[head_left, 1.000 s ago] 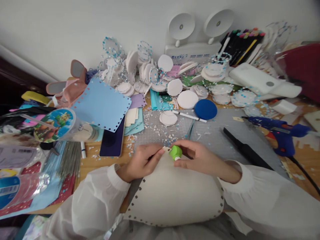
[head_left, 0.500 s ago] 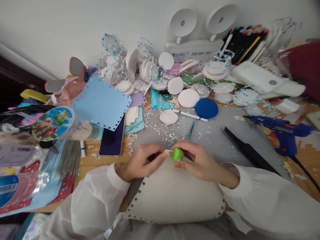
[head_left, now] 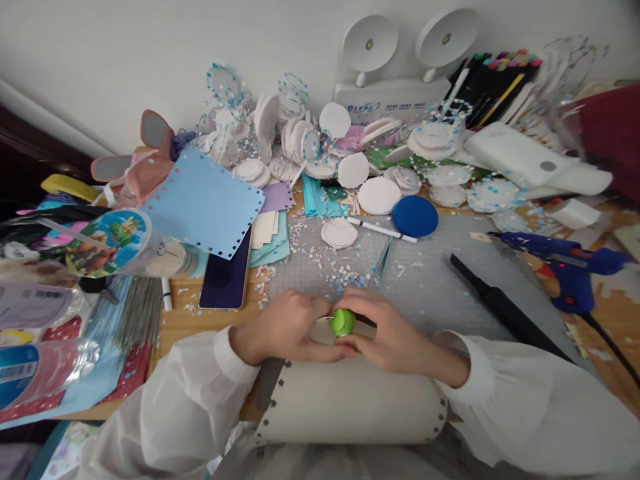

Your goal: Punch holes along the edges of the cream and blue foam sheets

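Between the fingers and thumb of my right hand (head_left: pixel 387 330) is a small bright green craft punch (head_left: pixel 343 323), set at the far edge of a cream sheet of paper (head_left: pixel 357 403). My left hand (head_left: pixel 293 330) grips that edge just left of the punch, its thumb reaching toward the right thumb. The sheet curves down toward my lap, and small dark flower-shaped holes run along its left side and near corners. Part of the far edge is hidden by my fingers.
Ahead on the grey cutting mat (head_left: pixel 430 273) lie paper bits, tweezers (head_left: pixel 384 259), a white pen (head_left: pixel 383 230) and a blue disc (head_left: pixel 415 215). A blue glue gun (head_left: pixel 565 257) lies right. A punched blue sheet (head_left: pixel 207 203) partly covers a phone (head_left: pixel 226 277) at left.
The green punch and my right hand have shifted slightly left and nearer me. My left thumb has moved in beside it, and the sheet's far edge is bent more toward me.
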The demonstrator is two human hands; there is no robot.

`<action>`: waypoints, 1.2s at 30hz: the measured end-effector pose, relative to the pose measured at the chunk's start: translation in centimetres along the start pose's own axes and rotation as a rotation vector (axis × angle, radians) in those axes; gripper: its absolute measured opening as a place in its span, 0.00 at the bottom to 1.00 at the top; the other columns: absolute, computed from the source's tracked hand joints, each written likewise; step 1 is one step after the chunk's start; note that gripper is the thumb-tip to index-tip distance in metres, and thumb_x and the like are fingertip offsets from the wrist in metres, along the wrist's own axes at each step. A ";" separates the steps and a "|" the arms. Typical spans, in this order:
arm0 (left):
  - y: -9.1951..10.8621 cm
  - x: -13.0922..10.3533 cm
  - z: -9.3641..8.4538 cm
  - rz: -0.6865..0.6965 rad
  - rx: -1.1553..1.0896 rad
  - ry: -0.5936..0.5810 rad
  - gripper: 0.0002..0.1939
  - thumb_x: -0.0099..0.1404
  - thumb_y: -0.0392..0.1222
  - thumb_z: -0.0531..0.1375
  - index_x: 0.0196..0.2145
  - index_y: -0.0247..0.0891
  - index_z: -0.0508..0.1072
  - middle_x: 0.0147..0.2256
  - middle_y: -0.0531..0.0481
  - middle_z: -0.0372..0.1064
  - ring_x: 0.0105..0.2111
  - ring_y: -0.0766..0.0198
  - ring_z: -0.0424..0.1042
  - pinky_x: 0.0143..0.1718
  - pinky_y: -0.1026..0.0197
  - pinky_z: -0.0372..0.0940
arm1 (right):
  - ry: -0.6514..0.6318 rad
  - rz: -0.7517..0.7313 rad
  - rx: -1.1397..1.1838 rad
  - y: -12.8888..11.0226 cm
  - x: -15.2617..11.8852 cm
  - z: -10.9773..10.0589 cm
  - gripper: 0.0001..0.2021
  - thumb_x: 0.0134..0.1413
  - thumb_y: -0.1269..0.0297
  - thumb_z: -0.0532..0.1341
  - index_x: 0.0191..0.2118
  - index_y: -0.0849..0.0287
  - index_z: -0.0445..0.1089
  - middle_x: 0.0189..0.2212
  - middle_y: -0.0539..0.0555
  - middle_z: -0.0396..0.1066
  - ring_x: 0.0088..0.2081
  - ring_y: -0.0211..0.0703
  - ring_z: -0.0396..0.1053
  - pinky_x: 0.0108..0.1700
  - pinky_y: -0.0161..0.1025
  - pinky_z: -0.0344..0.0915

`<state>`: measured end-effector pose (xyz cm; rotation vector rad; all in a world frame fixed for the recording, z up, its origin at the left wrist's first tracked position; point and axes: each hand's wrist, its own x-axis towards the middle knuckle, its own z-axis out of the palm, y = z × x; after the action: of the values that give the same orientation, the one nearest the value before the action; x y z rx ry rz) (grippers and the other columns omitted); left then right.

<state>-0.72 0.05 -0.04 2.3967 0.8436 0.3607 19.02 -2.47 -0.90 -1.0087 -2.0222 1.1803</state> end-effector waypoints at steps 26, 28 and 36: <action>-0.9 0.2 -0.1 0.029 -0.240 0.058 0.22 0.70 0.49 0.47 0.24 0.34 0.65 0.18 0.56 0.57 0.19 0.71 0.57 0.22 0.66 0.50 | 0.024 -0.072 -0.024 -0.3 0.4 -0.8 0.11 0.51 0.63 0.66 0.39 0.60 0.68 0.32 0.53 0.66 0.36 0.44 0.65 0.39 0.40 0.62; -1.0 0.1 0.0 0.029 -0.191 0.101 0.21 0.72 0.46 0.46 0.24 0.34 0.66 0.19 0.55 0.59 0.20 0.71 0.58 0.24 0.66 0.51 | 0.021 -0.066 -0.041 -0.2 0.3 -1.0 0.12 0.51 0.62 0.66 0.39 0.61 0.68 0.32 0.54 0.66 0.36 0.44 0.65 0.39 0.40 0.62; -1.1 0.0 0.2 0.076 -0.145 0.206 0.20 0.72 0.40 0.46 0.22 0.35 0.63 0.18 0.58 0.57 0.18 0.73 0.56 0.22 0.66 0.49 | -0.035 0.029 -0.049 0.1 0.3 -2.3 0.13 0.51 0.60 0.66 0.40 0.60 0.67 0.35 0.53 0.67 0.38 0.43 0.65 0.41 0.39 0.61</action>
<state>-1.14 0.69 -0.86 2.2876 0.7872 0.6849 20.70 -1.18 0.00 -1.0513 -2.0797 1.1758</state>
